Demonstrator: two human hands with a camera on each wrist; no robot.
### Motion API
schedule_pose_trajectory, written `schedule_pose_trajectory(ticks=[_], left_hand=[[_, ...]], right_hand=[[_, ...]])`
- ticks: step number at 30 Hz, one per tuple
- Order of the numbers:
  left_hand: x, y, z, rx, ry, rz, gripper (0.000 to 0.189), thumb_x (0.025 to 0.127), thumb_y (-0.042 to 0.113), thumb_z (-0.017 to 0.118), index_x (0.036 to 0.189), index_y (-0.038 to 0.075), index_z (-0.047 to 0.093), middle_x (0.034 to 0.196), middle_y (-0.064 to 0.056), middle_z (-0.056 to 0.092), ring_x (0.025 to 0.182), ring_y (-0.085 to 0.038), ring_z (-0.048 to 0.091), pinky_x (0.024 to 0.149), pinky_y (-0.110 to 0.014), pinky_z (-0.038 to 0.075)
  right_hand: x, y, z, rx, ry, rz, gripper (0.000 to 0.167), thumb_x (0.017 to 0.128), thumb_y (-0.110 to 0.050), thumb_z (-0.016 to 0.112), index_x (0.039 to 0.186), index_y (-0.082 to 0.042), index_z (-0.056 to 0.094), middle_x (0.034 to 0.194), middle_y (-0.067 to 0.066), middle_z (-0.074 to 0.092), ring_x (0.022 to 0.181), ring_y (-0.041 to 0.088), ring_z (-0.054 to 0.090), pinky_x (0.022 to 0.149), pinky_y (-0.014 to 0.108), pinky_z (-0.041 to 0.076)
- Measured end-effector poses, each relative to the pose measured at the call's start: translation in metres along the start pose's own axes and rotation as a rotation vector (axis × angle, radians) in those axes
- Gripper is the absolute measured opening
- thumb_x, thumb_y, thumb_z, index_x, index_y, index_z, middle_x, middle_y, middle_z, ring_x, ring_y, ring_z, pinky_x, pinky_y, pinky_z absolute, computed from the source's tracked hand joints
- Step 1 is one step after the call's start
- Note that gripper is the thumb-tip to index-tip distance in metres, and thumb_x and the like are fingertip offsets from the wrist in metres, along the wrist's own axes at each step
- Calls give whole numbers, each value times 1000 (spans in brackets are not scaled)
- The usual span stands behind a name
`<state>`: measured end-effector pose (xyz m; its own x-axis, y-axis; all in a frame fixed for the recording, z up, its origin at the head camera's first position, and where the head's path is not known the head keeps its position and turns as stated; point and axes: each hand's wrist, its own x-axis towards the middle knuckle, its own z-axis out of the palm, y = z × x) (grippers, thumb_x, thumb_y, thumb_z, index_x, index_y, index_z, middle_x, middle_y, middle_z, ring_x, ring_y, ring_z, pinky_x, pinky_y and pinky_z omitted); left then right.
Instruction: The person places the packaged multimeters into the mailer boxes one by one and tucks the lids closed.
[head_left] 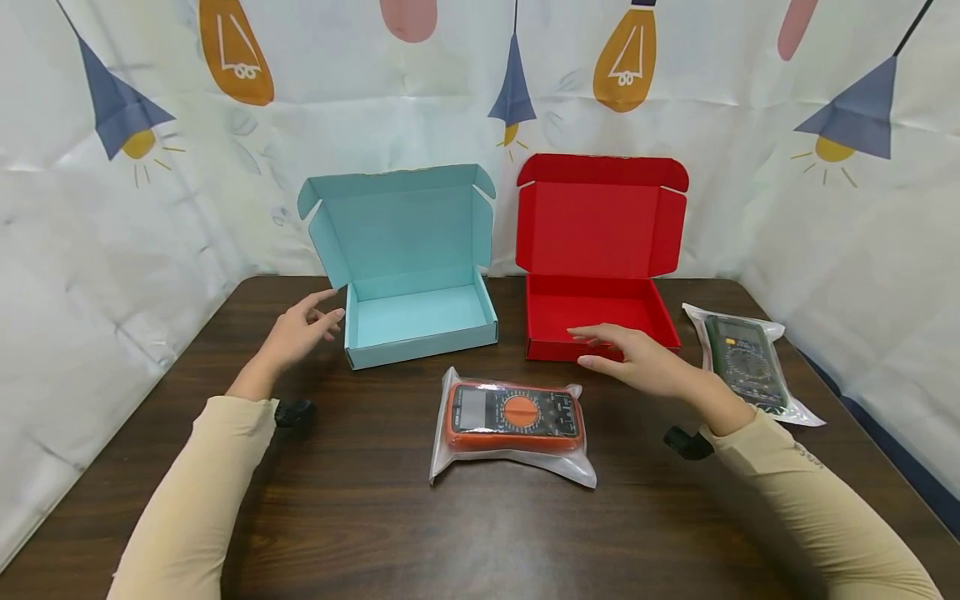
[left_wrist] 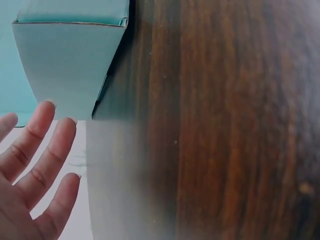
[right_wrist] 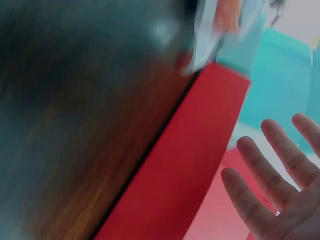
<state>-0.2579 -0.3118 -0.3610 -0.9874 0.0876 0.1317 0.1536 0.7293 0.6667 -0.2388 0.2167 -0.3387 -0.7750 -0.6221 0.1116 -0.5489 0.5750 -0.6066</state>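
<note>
My left hand (head_left: 297, 333) is beside the left wall of an open light-blue cardboard box (head_left: 422, 357), fingers spread and holding nothing. In the left wrist view its fingers (left_wrist: 42, 175) appear near the box's side; whether they touch it I cannot tell. My right hand (head_left: 637, 360) hovers in front of an open red cardboard box (head_left: 551, 348), its fingers extended and nothing in them. Between the arms an orange multimeter (head_left: 517, 417) in a clear plastic bag lies face up on the table. Both boxes have their lids raised and show bare insides.
A dark-green multimeter (head_left: 746, 360) in a clear bag lies at the table's right edge, beyond the right wrist. The brown wooden table (head_left: 375, 525) reaches back to a white printed curtain (head_left: 420, 125) close behind the boxes.
</note>
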Motion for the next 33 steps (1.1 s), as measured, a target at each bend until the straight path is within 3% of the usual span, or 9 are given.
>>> schedule_pose_trajectory(ticks=[5,13,24,33], left_hand=[[4,-3,0,-15,-40,-9,66,110,41,46,162,4,27,113,-29,68,99,-42,68,93,-59,45],[13,-9,0,-150,-164,-16,68,110,29,48,164,4,15,122,-33,63,102,-43,67,95,-62,47],[17,-22,1,-216,-255,-64,73,110,30,46,166,16,2,130,-31,59,99,-27,67,92,-44,46],[15,-22,1,-223,-311,-54,75,109,31,46,166,14,0,140,-34,51,106,-31,61,104,-58,38]], right_hand=[[7,-12,17,29,-64,-19,49,97,-22,71,142,-7,58,136,10,61,121,35,57,98,54,52],[17,-24,40,63,-170,-18,56,98,-36,69,147,-15,54,144,7,55,127,30,53,97,48,53],[30,-37,65,46,-265,-78,62,98,-40,69,152,-16,50,142,0,53,120,18,51,98,37,52],[29,-44,74,13,-318,-27,72,95,-44,71,157,-25,40,145,-1,45,124,18,46,92,32,53]])
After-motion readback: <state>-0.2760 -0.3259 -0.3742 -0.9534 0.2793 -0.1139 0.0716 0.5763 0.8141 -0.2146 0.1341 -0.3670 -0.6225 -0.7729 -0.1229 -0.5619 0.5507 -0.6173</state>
